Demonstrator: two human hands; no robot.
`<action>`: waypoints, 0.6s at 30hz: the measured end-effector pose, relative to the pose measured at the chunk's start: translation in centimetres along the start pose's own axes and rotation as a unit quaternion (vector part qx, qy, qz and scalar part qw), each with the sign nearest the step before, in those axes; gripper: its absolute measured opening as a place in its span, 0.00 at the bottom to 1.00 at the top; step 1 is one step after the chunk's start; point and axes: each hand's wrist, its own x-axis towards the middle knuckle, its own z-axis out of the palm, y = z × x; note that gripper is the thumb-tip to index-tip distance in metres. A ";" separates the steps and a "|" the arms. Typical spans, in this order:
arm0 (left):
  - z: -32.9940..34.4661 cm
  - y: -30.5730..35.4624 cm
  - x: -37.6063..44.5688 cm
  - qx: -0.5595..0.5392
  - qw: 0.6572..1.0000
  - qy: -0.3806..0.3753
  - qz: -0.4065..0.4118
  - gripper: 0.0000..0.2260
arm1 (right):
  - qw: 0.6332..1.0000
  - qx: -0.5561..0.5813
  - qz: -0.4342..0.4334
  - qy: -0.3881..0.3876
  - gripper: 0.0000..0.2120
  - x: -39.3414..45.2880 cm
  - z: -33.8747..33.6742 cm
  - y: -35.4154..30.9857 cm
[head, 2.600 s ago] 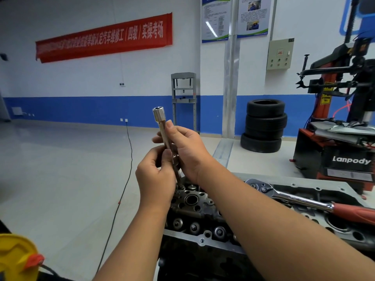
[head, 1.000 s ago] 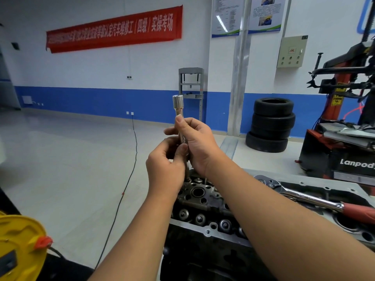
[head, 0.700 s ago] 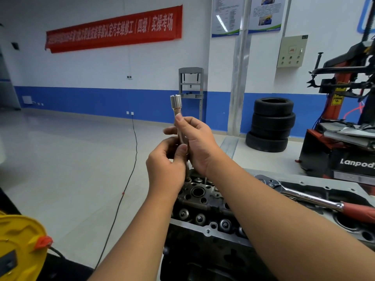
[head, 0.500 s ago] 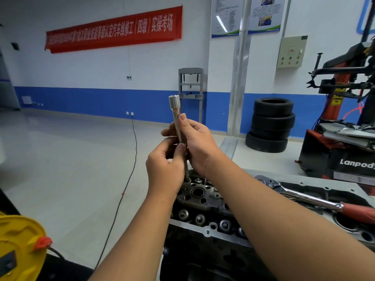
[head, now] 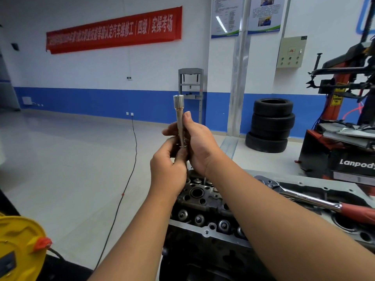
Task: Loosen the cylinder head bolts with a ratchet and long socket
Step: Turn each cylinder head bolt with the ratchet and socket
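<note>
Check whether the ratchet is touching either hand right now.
Apart. The head view shows the ratchet lying alone on the engine, while the left hand and right hand both hold the long socket upright.

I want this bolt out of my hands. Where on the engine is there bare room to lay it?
The pale flange beyond the ratchet, toward the tyre machine, shows a bare strip. The near flange edge is narrow. The dark head under both hands, left and right, is crowded with holes. The bolt would likely roll there.
</note>
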 end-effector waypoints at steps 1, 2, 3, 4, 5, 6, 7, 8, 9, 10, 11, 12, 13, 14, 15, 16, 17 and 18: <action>0.0 -0.1 0.0 0.010 1.000 0.005 0.006 0.17 | 1.000 0.012 0.006 0.001 0.23 0.0 -0.1 -0.1; 0.0 -0.1 0.0 0.020 1.000 0.014 0.014 0.16 | 1.000 0.026 0.007 -0.004 0.21 0.0 -0.2 -0.2; -0.1 -0.1 0.0 0.031 0.999 0.022 0.024 0.17 | 0.999 0.037 0.005 -0.013 0.18 -0.1 -0.3 -0.2; -0.2 -0.1 -0.1 0.039 0.998 0.028 0.032 0.17 | 0.999 0.046 0.001 -0.022 0.16 -0.2 -0.4 -0.2; -0.2 0.0 -0.1 0.045 0.998 0.031 0.038 0.18 | 0.998 0.054 -0.003 -0.026 0.15 -0.3 -0.5 -0.1; -0.3 0.0 -0.1 0.045 0.998 0.032 0.042 0.17 | 0.998 0.059 -0.006 -0.027 0.15 -0.3 -0.5 0.0; -0.3 0.1 -0.1 0.040 0.998 0.030 0.041 0.16 | 0.998 0.060 -0.008 -0.026 0.16 -0.3 -0.5 0.1; -0.2 0.1 -0.1 0.028 0.999 0.024 0.035 0.14 | 0.998 0.056 -0.011 -0.024 0.17 -0.2 -0.5 0.1; -0.1 0.2 -0.1 0.013 1.000 0.013 0.024 0.13 | 0.999 0.045 -0.014 -0.023 0.17 -0.2 -0.5 0.1; 0.0 0.2 -0.1 0.002 1.000 0.002 0.013 0.14 | 0.999 0.032 -0.017 -0.022 0.18 -0.2 -0.4 0.0; 0.1 0.3 -0.2 -0.004 1.000 -0.004 0.004 0.15 | 0.999 0.022 -0.019 -0.022 0.18 -0.1 -0.4 0.0; 0.1 0.4 -0.2 -0.004 1.000 -0.004 0.000 0.16 | 0.999 0.017 -0.020 -0.022 0.19 -0.1 -0.4 0.0; 0.0 0.4 -0.2 0.000 1.000 0.003 0.001 0.17 | 0.999 0.014 -0.018 -0.023 0.19 -0.1 -0.3 0.0; -0.1 0.3 -0.1 0.006 1.000 0.014 0.004 0.17 | 1.000 0.012 -0.015 -0.025 0.19 -0.2 -0.3 0.0; -0.2 0.2 -0.1 0.010 1.000 0.027 0.006 0.17 | 1.000 0.010 -0.011 -0.026 0.18 -0.2 -0.3 0.1; -0.3 0.1 -0.1 0.012 0.999 0.038 0.006 0.18 | 1.000 0.013 -0.007 -0.027 0.17 -0.1 -0.3 0.1; -0.3 0.1 0.0 0.012 0.999 0.046 0.006 0.17 | 0.999 0.021 -0.005 -0.028 0.14 -0.1 -0.3 0.1; -0.3 0.1 -0.1 0.015 0.999 0.051 0.009 0.17 | 0.999 0.030 -0.004 -0.028 0.13 -0.2 -0.3 0.1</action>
